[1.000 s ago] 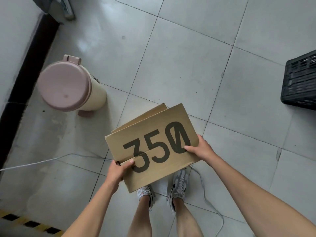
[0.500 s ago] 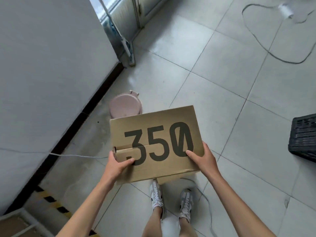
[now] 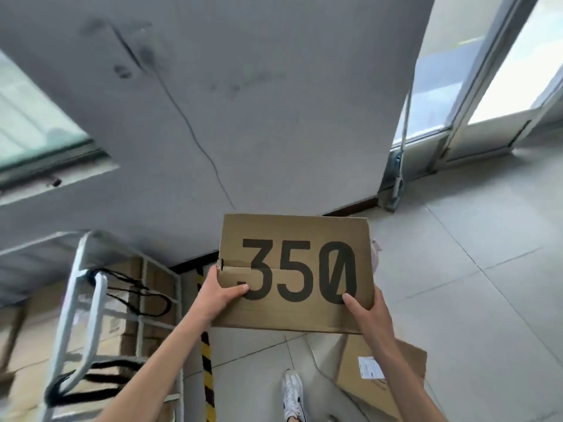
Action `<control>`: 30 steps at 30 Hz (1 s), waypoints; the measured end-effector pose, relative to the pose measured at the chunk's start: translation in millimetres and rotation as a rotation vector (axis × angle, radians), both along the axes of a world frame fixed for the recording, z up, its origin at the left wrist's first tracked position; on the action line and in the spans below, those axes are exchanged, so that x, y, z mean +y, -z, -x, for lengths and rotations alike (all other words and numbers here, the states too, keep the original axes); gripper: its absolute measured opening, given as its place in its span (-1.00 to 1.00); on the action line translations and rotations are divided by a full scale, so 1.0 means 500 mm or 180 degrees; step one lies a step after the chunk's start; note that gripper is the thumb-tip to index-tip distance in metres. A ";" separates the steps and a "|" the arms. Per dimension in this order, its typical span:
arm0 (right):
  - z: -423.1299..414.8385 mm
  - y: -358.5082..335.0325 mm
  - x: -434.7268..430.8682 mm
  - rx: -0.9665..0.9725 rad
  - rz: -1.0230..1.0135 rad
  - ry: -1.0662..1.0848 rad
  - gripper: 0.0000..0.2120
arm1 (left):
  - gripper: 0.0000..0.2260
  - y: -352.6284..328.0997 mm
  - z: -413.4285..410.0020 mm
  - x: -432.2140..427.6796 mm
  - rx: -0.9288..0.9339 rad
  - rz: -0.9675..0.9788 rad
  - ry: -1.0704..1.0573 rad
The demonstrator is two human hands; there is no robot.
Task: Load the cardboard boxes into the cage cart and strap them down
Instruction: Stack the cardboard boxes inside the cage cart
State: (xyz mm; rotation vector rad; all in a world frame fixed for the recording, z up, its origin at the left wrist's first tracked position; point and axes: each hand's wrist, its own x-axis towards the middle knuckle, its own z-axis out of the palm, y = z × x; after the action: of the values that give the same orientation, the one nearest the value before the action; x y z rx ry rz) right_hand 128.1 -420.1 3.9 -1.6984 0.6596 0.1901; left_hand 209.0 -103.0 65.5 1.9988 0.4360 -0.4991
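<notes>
I hold a brown cardboard box (image 3: 292, 236) printed "350" in front of me, above the floor. My left hand (image 3: 217, 295) grips its left edge with the thumb on top. My right hand (image 3: 370, 312) grips its lower right corner, thumb on the printed face. The white metal cage cart (image 3: 86, 284) stands at the lower left, blurred, with several cardboard boxes (image 3: 30, 354) stacked inside. Black straps (image 3: 134, 295) hang on its frame.
A grey wall (image 3: 243, 102) rises straight ahead. Another cardboard box with a white label (image 3: 408, 367) lies on the tiled floor at my right foot. Yellow-black hazard tape (image 3: 207, 360) runs along the floor beside the cart. A glass door (image 3: 487, 86) is at the right.
My view has swung up and left from the floor to the wall; the cage cart has come into view at the left. Both hands keep the same hold on the box.
</notes>
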 end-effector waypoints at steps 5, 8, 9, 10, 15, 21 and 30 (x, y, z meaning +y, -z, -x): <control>-0.061 -0.069 0.162 -0.0137 0.0078 -0.0966 -0.44 | -0.37 -0.079 0.142 0.172 -0.0420 0.0167 -0.1026; -0.085 -0.103 0.286 -0.0233 0.0158 -0.1496 -0.51 | -0.44 -0.115 0.233 0.269 -0.0583 0.0238 -0.1644; -0.091 -0.114 0.323 -0.0278 0.0183 -0.1625 -0.52 | -0.45 -0.122 0.258 0.297 -0.0622 0.0251 -0.1817; -0.098 -0.125 0.370 -0.0321 0.0195 -0.1789 -0.53 | -0.46 -0.130 0.288 0.331 -0.0645 0.0241 -0.2007; -0.109 -0.166 0.594 -0.0487 -0.0028 -0.2503 -0.47 | -0.48 -0.158 0.418 0.492 -0.0844 0.0109 -0.2809; -0.083 -0.198 0.836 -0.0674 -0.0278 -0.3014 -0.52 | -0.49 -0.177 0.534 0.661 -0.0994 -0.0050 -0.3418; -0.038 -0.169 1.078 -0.0600 -0.0242 -0.3502 -0.42 | -0.53 -0.155 0.640 0.823 -0.1018 -0.0172 -0.4007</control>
State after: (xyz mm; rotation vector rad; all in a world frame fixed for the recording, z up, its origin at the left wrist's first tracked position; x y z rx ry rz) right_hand 146.9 119.1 88.4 -1.8125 -0.4763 0.7946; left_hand -111.2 308.6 143.2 1.4244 1.3373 0.6074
